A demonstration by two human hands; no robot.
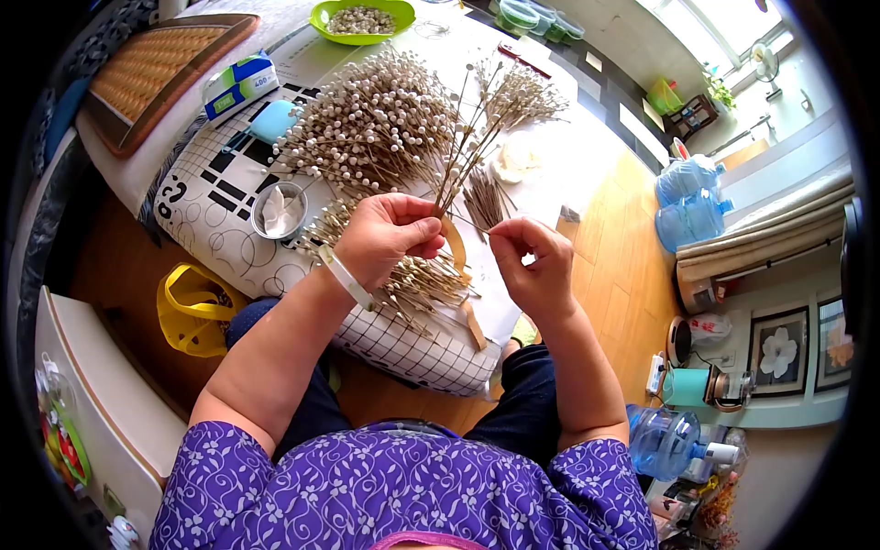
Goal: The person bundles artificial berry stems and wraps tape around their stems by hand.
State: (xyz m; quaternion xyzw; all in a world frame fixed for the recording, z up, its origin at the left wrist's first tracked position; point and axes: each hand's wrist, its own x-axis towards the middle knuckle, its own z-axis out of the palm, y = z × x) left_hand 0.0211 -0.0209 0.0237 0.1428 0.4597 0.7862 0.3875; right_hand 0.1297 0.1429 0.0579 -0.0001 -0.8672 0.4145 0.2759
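My left hand (394, 236) pinches a thin bundle of brown stems (464, 163) that fans out upward. A tan strip of tape (456, 249) hangs just below those fingers. To its right, my right hand (534, 266) is closed in a pinch, close to the lower ends of a bunch of bare brown stems (484, 197); what it holds, if anything, is too small to make out. Behind my left hand lies a big heap of stems tipped with white beads (371, 119). More bead-tipped stems (417, 286) lie below my hands, near another tan strip (475, 325).
A small cup with white tissue (280, 211) stands on the patterned tablecloth (225, 240). Farther back are a tissue pack (240, 87), a blue object (273, 121) and a green bowl of beads (362, 20). A yellow bag (194, 312) is on the floor at left; water bottles (687, 203) stand at right.
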